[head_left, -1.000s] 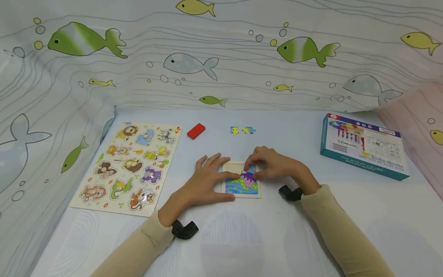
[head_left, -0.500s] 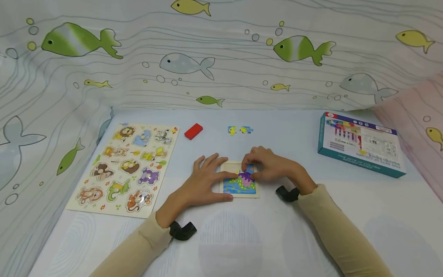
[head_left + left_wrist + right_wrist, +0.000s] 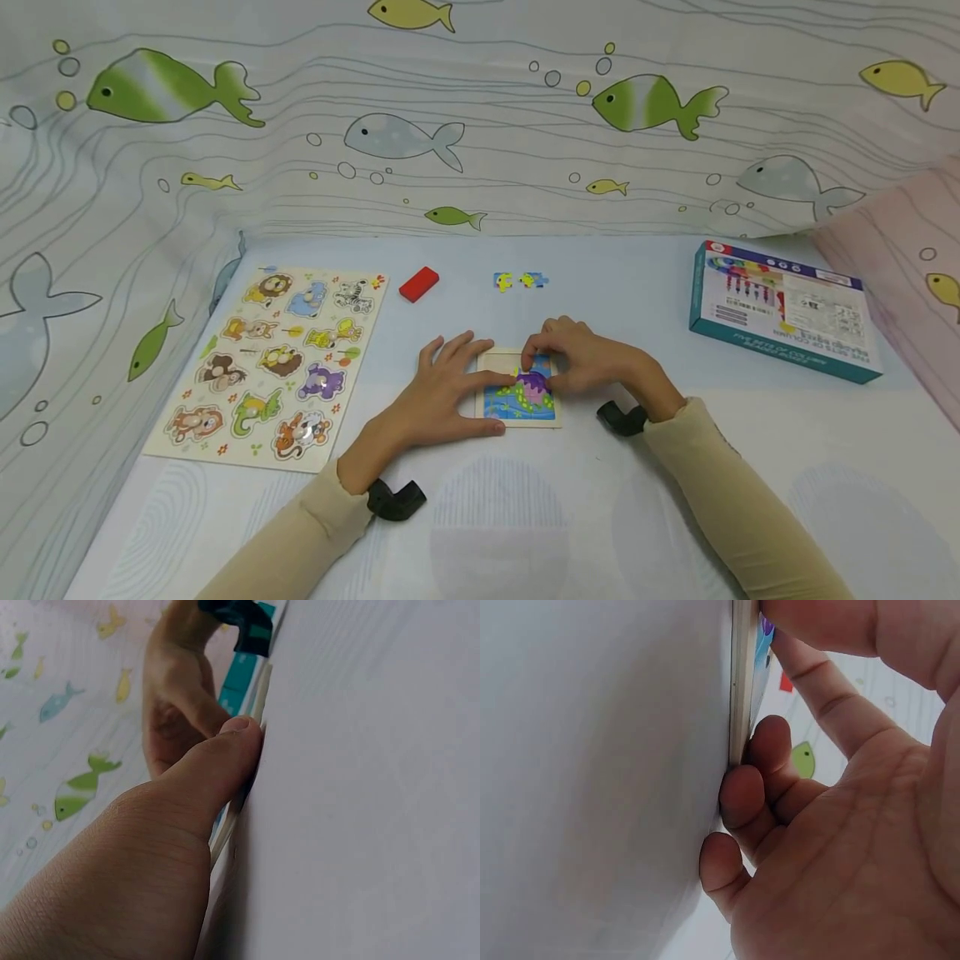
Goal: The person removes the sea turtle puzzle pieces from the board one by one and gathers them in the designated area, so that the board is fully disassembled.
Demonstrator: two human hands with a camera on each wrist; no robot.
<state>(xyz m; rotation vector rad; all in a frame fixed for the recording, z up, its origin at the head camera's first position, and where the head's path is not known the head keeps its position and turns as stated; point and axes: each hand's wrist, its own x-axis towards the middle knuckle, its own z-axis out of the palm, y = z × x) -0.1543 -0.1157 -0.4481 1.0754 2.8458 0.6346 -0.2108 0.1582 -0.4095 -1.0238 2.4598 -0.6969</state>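
A small jigsaw puzzle in a wooden tray (image 3: 498, 362) lies on the table, showing a purple and green picture on blue. My left hand (image 3: 442, 400) is spread over its left side, the index finger straight onto the picture and the thumb at the lower edge. At the upper right, my right hand (image 3: 585, 357) bends index finger and thumb over a puzzle piece (image 3: 542, 367), mostly hidden by the fingers. In the right wrist view its other fingers curl beside the tray's wooden edge (image 3: 740, 690). Two loose puzzle pieces (image 3: 503, 282) (image 3: 534, 281) lie beyond the tray.
On the left lies an animal peg board (image 3: 288, 333) with lions, a zebra and other figures. A red block (image 3: 419, 284) sits near its top right corner. A teal-edged box (image 3: 783, 312) lies at the right. Fish-printed cloth (image 3: 525, 142) rises behind the table.
The head view has shifted slightly. Both hands stay at the puzzle tray, and the right fingertips have moved only a little.
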